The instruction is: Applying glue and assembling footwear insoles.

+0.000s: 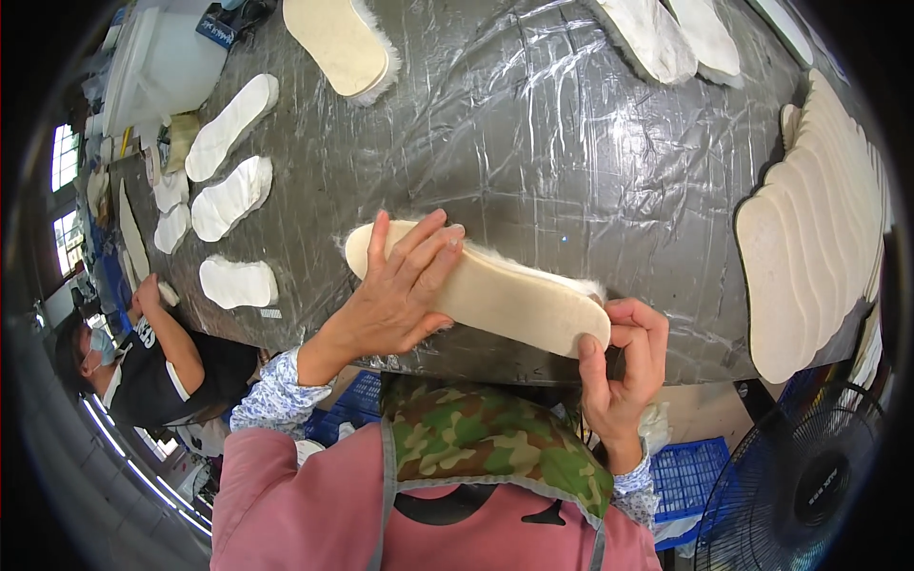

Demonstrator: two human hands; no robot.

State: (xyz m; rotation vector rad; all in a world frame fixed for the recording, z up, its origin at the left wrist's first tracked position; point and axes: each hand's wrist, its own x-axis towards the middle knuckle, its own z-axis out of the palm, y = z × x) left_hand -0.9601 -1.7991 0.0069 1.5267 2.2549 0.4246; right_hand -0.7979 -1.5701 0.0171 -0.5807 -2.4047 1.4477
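A beige, fleece-edged insole lies slantwise before me, smooth side up, white fluff showing along its far edge. Across its left part goes my left hand, fingers stretched over the top to the far edge and thumb at the near edge. My right hand pinches the insole's right end, thumb on the upper face and the fingers curled around the tip. The underside of the insole is hidden.
A fanned row of beige insoles stands at the right. White insoles lie at the left, and a beige fleece-edged one at the back. A fan and blue crate are lower right. A masked person works at the left.
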